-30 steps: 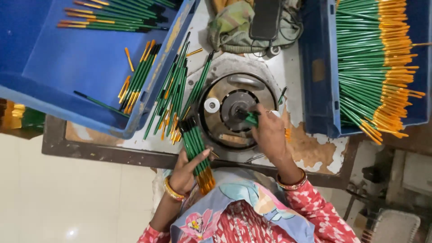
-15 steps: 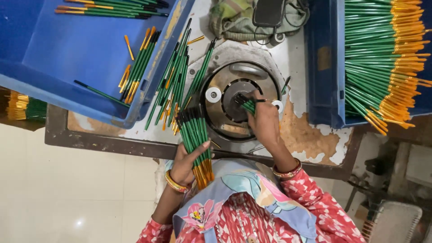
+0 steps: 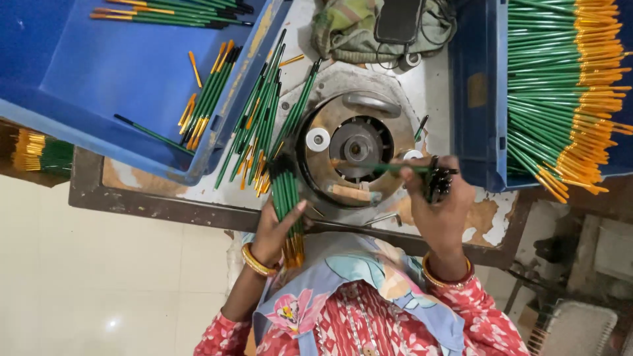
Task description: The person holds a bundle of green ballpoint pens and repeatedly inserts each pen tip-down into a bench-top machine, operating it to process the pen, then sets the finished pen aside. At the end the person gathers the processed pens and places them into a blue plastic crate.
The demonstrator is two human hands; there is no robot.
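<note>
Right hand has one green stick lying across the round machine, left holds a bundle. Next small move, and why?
Probably guide the green stick toward the hub of the round machine. The right hand pinches it level, its tip near the hub, while also gripping small dark pieces. The left hand just holds the bundle ready.

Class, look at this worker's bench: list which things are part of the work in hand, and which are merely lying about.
In use:
left hand gripping a bundle of green sticks
right hand holding one green stick across the round machine, plus a dark clump

Lying about:
crumpled cloth
dark phone-like device
blue left bin
blue right bin
</note>
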